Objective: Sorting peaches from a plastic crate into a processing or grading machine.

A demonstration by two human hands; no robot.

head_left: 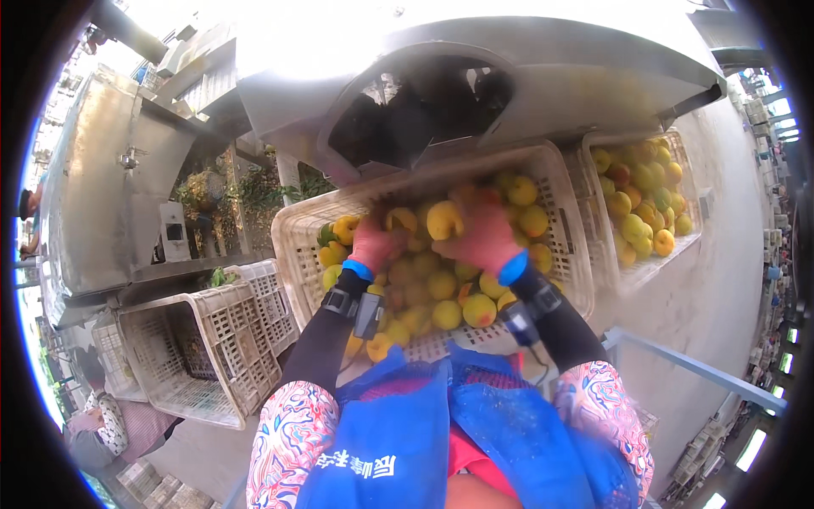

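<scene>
Yellow peaches [447, 311], some blushed red, fill much of a white plastic crate [292, 233] in front of me. My left hand [376, 244] reaches into its left half, fingers curled against a yellow peach [402, 219]; motion blurs the fingertips. To its right, my right hand [485, 233] grips another yellow peach [443, 220] on its left side, just above the pile. The far fingers of this hand are blurred and partly hidden. Both wrists carry blue bands and dark strapped devices over black sleeves.
A metal machine [577, 72] with a dark round opening stands right behind the crate. On the right sits another crate of peaches [642, 199]. At left are stacked white crates [222, 339] and a person in patterned sleeves [114, 428]. A blue-grey rail [695, 366] crosses at right.
</scene>
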